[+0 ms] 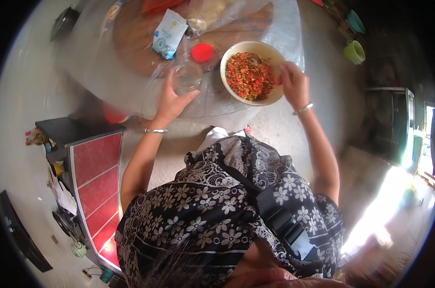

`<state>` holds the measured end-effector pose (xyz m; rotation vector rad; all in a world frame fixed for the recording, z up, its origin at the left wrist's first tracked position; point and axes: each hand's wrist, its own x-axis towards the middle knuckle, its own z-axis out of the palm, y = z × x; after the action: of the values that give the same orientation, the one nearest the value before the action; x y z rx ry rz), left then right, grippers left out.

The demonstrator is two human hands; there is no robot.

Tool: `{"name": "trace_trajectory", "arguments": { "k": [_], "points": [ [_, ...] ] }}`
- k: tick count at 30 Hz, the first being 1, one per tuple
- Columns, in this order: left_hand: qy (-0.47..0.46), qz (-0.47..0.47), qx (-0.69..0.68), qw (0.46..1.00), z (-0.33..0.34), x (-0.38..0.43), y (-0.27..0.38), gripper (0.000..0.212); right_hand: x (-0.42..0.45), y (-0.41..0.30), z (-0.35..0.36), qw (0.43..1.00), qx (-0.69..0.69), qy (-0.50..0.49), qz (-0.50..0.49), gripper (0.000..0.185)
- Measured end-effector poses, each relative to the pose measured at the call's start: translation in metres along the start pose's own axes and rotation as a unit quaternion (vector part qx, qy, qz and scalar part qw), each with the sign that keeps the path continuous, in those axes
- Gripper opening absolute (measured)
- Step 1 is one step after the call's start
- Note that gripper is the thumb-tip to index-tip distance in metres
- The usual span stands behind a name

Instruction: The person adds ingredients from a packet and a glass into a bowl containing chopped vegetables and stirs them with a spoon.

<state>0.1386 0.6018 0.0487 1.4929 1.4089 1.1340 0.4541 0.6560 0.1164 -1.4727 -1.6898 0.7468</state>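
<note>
My left hand (176, 99) is around a clear glass jar (188, 76) at the table's near edge; the jar is open at the top and looks empty. To its right is a cream-coloured bowl (235, 94) of chopped red and green peppers (249, 77). At the bowl's right rim is my right hand (295, 84), its fingers curled; a utensil's shiny end (253, 59) seems to lie in the peppers, but whether my fingers hold its handle is hidden. A red round lid (202, 53) lies just behind the jar. Left of the lid lies a white and blue printed packet (170, 33).
Clear plastic sheeting covers the round wooden table (131, 46). A clear plastic bag (206, 16) with pale contents and a red plastic bag (160, 4) lie at its far side. A red-panelled cabinet (98, 180) stands at my left. Green tubs (354, 52) sit at the far right.
</note>
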Motion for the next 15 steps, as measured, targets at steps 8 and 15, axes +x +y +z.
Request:
{"name": "trace_trajectory", "arguments": {
  "k": [8, 15],
  "points": [
    [0.028, -0.04, -0.03, 0.998, 0.013, -0.016, -0.021, 0.085, -0.008, -0.012, -0.01, 0.956, -0.187, -0.152, -0.165, 0.012],
    [0.06, -0.063, -0.033, 0.996, 0.015, -0.022, -0.031, 0.085, -0.033, -0.047, -0.038, 0.972, -0.142, -0.131, -0.134, 0.011]
  ]
}}
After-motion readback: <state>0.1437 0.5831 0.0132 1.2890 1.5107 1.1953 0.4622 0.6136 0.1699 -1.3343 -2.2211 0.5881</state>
